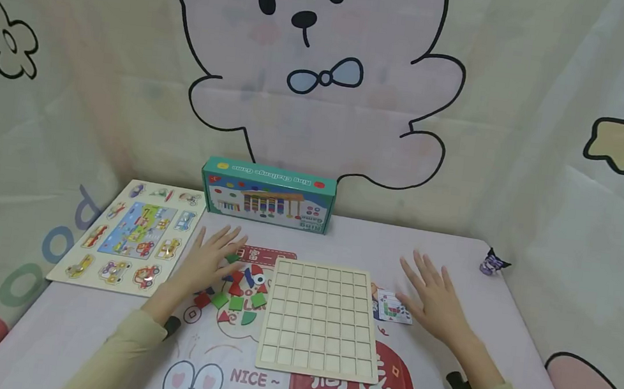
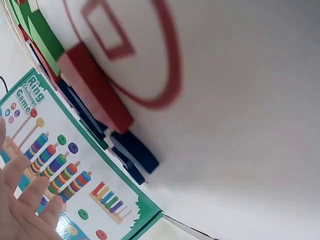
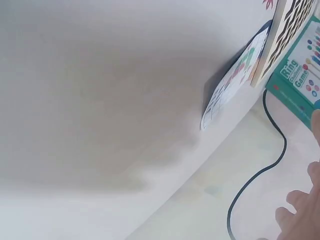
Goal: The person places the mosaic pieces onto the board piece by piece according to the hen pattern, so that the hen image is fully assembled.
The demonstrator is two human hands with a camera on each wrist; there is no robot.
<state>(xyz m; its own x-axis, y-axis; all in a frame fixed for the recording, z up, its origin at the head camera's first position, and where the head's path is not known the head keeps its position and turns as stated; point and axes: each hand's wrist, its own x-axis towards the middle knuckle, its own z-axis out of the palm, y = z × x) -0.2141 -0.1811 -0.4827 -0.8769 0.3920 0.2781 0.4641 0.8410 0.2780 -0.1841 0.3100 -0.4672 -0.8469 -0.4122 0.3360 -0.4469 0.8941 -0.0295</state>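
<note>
A pale wooden grid board (image 1: 322, 321) lies flat on the table between my two hands. On its left is a scatter of coloured shape blocks, among them a green block (image 1: 236, 303) and a red block (image 2: 95, 87). My left hand (image 1: 208, 263) is spread with straight fingers at the upper left of these blocks and holds nothing. To the right of the board, a small pattern card (image 1: 395, 308) lies on the table. My right hand (image 1: 437, 298) is beside that card, fingers spread and nothing held; its fingertips also show in the right wrist view.
A Ring Challenge Game box (image 1: 267, 196) stands at the table's back edge. A wooden picture puzzle (image 1: 181, 250) lies at the left. Near the back right corner sits a small purple wrapped item (image 1: 493, 262). Printed curtains surround the table's back and sides.
</note>
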